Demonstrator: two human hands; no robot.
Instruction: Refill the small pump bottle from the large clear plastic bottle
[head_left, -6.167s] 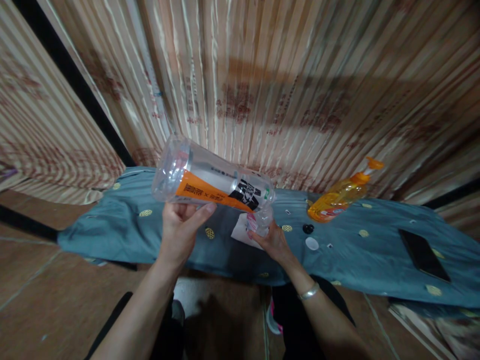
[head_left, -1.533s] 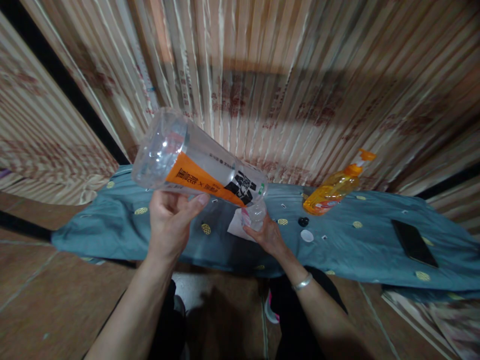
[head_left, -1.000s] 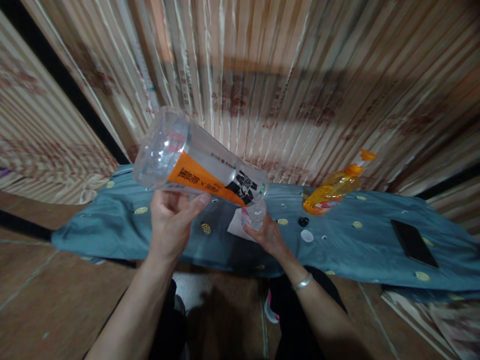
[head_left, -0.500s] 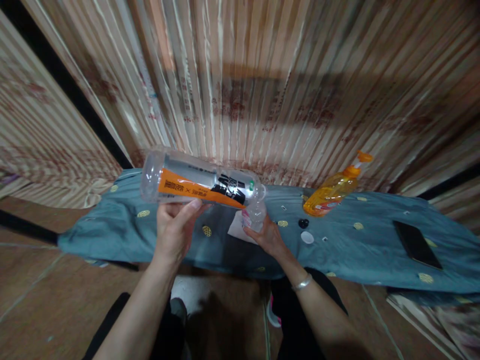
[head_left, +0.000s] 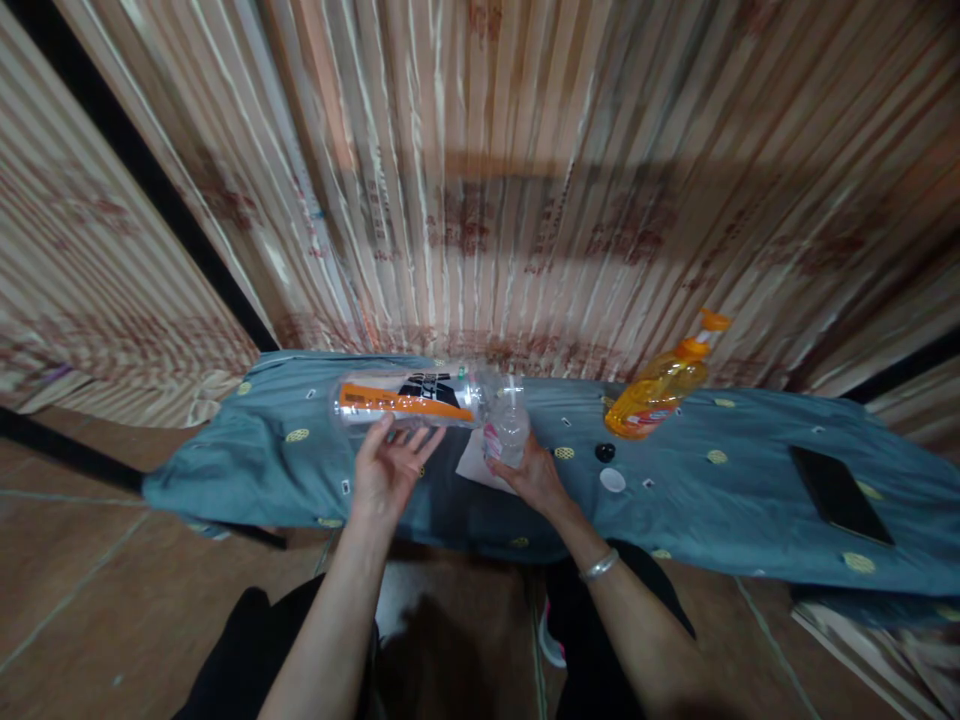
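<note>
A large clear plastic drink bottle (head_left: 405, 397), with a silver, orange and black label, lies on its side on the blue-green cloth. My left hand (head_left: 390, 468) is open just in front of it, fingers spread and fingertips at the bottle's near edge. Upright in the grip of my right hand (head_left: 536, 475) is a small clear bottle (head_left: 511, 428) with a pink-and-white label. The large bottle's neck points toward it; I cannot tell if the two touch. A folded white tissue (head_left: 478, 468) lies under and beside the small bottle.
An orange pump bottle (head_left: 654, 395) leans on the cloth (head_left: 750, 500) at right. Nearer are a small black cap (head_left: 604, 453) and a white disc (head_left: 612, 481). A dark phone (head_left: 840, 495) lies far right. A striped curtain (head_left: 480, 200) hangs behind.
The large bottle was held tilted in my left hand with its neck at the small bottle. It now lies lower on the cloth, let go, and my left fingers have spread.
</note>
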